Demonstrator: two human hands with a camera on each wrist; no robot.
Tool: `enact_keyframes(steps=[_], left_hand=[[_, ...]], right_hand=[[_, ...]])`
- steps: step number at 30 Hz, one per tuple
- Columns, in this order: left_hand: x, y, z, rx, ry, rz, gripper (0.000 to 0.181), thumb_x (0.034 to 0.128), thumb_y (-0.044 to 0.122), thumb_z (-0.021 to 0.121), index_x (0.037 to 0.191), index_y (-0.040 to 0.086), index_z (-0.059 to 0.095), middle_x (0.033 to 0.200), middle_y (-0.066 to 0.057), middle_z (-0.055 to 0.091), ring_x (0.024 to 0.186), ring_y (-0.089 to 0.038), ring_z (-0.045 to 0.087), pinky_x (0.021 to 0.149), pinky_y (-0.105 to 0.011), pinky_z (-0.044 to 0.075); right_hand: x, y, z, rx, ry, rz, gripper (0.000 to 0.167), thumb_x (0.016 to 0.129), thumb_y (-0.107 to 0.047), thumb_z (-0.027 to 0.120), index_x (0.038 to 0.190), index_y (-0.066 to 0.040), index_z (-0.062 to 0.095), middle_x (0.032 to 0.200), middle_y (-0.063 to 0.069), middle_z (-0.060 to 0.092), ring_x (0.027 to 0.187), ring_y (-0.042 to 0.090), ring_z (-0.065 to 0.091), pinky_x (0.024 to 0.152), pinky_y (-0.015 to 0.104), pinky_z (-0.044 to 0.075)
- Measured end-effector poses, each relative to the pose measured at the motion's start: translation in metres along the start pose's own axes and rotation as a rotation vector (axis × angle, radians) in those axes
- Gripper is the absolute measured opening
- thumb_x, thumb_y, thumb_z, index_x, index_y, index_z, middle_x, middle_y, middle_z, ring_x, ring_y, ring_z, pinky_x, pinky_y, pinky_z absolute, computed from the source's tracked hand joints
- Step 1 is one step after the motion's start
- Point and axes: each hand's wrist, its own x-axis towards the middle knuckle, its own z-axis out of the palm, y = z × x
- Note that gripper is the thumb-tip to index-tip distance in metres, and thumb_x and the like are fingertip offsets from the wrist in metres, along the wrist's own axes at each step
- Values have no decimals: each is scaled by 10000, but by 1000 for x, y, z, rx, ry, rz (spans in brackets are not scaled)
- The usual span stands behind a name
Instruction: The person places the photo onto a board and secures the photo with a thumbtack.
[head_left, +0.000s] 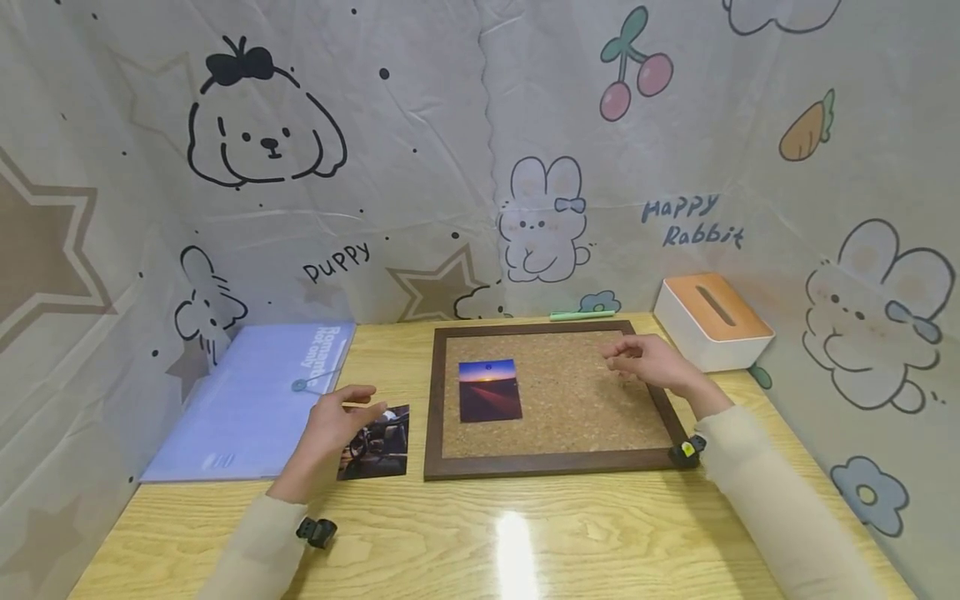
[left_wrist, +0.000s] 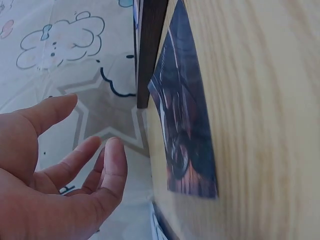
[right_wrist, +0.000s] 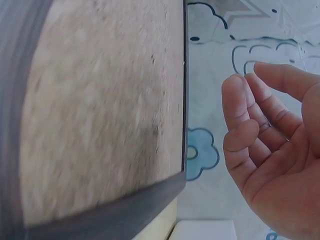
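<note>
My left hand (head_left: 336, 425) hangs over a dark photo (head_left: 384, 446) lying on the table left of the corkboard. In the left wrist view the left hand (left_wrist: 65, 175) has its thumb and fingers apart, clear of the photo (left_wrist: 182, 115). Above the right part of the corkboard (head_left: 577, 408) is my right hand (head_left: 656, 362). Its fingers (right_wrist: 235, 100) are loosely bent and nothing shows in them in the right wrist view. A sunset photo (head_left: 490, 400) lies on the left half of the cork, with a small dark spot near its top edge.
A bluish document folder (head_left: 247, 400) lies at the left. At the back right stands a white tissue box (head_left: 705, 350) with an orange-brown lid. A green pen (head_left: 582, 316) lies behind the brown board frame (head_left: 525, 469). Patterned curtain (head_left: 420, 167) closes off the back and sides.
</note>
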Motion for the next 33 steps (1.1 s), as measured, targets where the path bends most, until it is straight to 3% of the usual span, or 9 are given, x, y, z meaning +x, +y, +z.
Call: enact_keyframes(steps=[7, 14, 18, 25, 33], left_hand=[[-9, -10, -9, -15, -19, -20, 596, 942, 420, 665, 1424, 90, 543, 1398, -203, 583, 1275, -402, 568, 977, -504, 523], [-13, -22, -11, -9, -30, -70, 559, 947, 312, 675, 1420, 51, 535, 1347, -197, 623, 1250, -393, 575, 939, -478, 534], [-15, -27, -11, 6, -44, -88, 566, 924, 283, 701, 1410, 42, 541, 1352, -205, 622, 1244, -406, 580, 970, -500, 519], [-21, -33, -14, 39, -64, -100, 592, 888, 255, 740, 1404, 41, 542, 1358, -230, 604, 1224, -423, 577, 1009, -571, 467], [-20, -38, -14, 69, -76, -117, 644, 861, 237, 769, 1409, 5, 522, 1368, -269, 581, 1224, -451, 568, 999, -571, 474]], right_hand=[[-14, 18, -13, 15, -8, 24, 393, 993, -285, 621, 1249, 14, 611, 1116, 211, 687, 899, 297, 661, 648, 326, 522], [-28, 33, -27, -7, 19, 59, 394, 1007, -310, 594, 1257, -5, 617, 1036, 191, 705, 877, 255, 658, 646, 352, 521], [-36, 38, -32, 2, 21, 78, 392, 1010, -294, 590, 1261, 6, 608, 1106, 192, 705, 878, 204, 658, 643, 334, 517], [-46, 53, -38, 14, -25, 65, 404, 1013, -309, 584, 1265, 6, 612, 1202, 214, 681, 959, 261, 653, 683, 366, 527], [-55, 68, -47, -5, -75, 83, 383, 1010, -292, 586, 1235, 15, 627, 1170, 191, 690, 954, 233, 645, 701, 358, 522]])
